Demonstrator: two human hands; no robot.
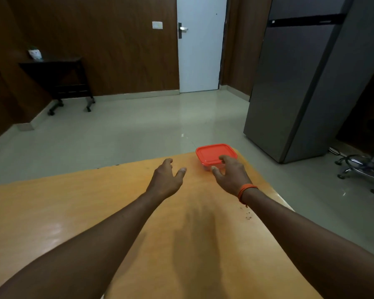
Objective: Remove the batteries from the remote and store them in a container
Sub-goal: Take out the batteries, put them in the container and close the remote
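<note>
A small clear container with a red lid (pixel 212 153) stands at the far right corner of the wooden table (pixel 95 208). My right hand (pixel 230 174) reaches over its near side, fingers spread, fingertips touching the lid's near edge and thumb by the clear wall. My left hand (pixel 167 178) hovers over the table just left of the container, fingers apart and holding nothing. No remote or batteries are in view.
The table's far edge and right edge run close to the container. Beyond lie a tiled floor, a grey refrigerator (pixel 307 83) at right, an office chair base (pixel 363 169), a dark side table (pixel 58 76) and a white door (pixel 200 44).
</note>
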